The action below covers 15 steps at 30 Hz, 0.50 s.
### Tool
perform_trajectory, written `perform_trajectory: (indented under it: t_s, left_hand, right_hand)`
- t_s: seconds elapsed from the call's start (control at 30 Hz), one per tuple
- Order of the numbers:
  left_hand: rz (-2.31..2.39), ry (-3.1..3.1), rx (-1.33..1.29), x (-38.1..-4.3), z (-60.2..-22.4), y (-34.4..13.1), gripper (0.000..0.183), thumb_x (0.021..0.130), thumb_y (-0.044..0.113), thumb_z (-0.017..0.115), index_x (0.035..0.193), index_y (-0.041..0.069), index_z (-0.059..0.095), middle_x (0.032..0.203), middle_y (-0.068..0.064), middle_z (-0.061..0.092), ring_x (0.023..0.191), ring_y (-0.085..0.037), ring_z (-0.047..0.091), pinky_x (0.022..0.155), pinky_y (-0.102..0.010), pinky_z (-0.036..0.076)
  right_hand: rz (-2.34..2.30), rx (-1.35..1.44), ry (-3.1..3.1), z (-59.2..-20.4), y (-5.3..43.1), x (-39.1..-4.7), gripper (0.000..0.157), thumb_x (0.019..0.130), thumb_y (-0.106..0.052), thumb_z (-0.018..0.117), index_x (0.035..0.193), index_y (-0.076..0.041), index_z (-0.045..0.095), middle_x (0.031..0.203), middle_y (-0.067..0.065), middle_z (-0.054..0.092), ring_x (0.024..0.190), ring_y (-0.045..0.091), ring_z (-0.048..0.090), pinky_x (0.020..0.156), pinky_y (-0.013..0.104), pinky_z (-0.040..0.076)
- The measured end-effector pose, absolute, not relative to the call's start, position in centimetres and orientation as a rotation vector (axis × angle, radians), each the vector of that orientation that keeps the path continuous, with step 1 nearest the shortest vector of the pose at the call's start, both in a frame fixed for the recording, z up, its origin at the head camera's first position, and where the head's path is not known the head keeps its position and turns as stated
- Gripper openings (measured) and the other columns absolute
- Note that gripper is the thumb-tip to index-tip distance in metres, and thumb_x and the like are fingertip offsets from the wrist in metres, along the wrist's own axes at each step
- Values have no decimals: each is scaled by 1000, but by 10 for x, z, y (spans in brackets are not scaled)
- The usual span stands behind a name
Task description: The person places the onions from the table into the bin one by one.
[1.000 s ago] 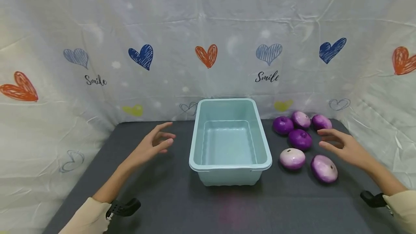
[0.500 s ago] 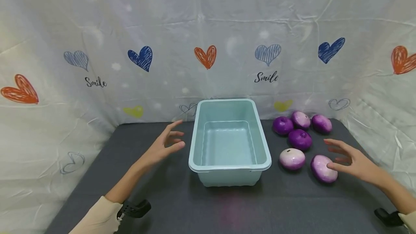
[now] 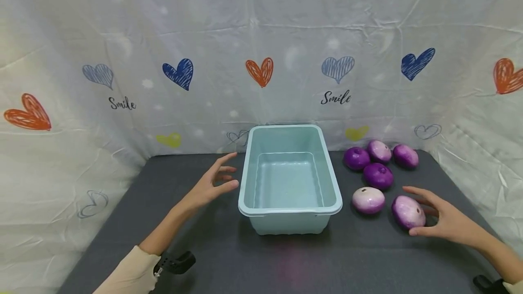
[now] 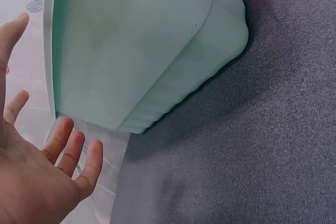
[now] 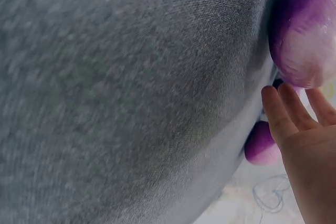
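Observation:
My right hand [image 3: 447,219] is at the nearest glossy purple-and-white onion [image 3: 408,212], its thumb low at the front and its fingers on the far and right side. In the right wrist view, the fingertips [image 5: 270,95] are right at that onion's [image 5: 307,35] edge, fingers fairly straight. My left hand [image 3: 208,187] hovers left of a pale blue-green plastic tub [image 3: 290,221], fingers spread and nothing in them. The left wrist view shows the palm [image 4: 37,187] beside the tub's outer wall [image 4: 131,40].
Left of the nearest onion lies another pale one [image 3: 368,200]. Behind sit several more, including a dark purple onion [image 3: 378,176]. The tub is empty inside. A dark grey cloth [image 3: 286,267] covers the table; a heart-printed white sheet [image 3: 212,40] hangs behind.
My right hand has come down and nearer, from beside the back onions to the nearest onion. My left hand has shifted right, closer to the tub. The onions and tub stay put.

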<state>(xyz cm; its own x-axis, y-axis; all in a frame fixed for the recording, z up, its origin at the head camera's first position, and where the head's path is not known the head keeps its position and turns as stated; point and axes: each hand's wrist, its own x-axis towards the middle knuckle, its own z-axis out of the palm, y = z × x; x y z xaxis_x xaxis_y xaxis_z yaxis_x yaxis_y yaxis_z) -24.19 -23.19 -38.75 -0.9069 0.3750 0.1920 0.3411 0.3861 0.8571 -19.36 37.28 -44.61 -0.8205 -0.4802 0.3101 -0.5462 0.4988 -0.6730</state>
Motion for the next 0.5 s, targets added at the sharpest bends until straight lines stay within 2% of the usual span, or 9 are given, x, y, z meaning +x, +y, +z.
perform_trajectory:
  t_s: [0.13,0.23,0.5]
  left_hand:
    - [1592,2582,652,-244,-387,-229,71,99,32,68,160,34,31,146,-18,44,127,-44,47,98,-63,40]
    - [1600,2572,649,-245,-387,-226,70,99,33,68,159,34,33,146,-17,44,126,-42,47,97,-63,40]
    - [1612,2562,666,-250,-390,-221,69,98,32,70,158,25,38,145,-20,42,122,-41,50,93,-59,43]
  right_hand:
    - [1234,966,-2602,-446,370,-196,86,74,-1,90,147,2,46,143,4,52,124,-1,49,88,18,47]
    - [1241,1003,-2570,-446,370,-199,80,74,2,90,143,6,50,139,5,56,123,-1,50,86,18,49]
    - [1267,1009,-2580,-443,371,-201,76,76,2,88,142,5,51,137,3,58,122,-2,52,84,20,50]
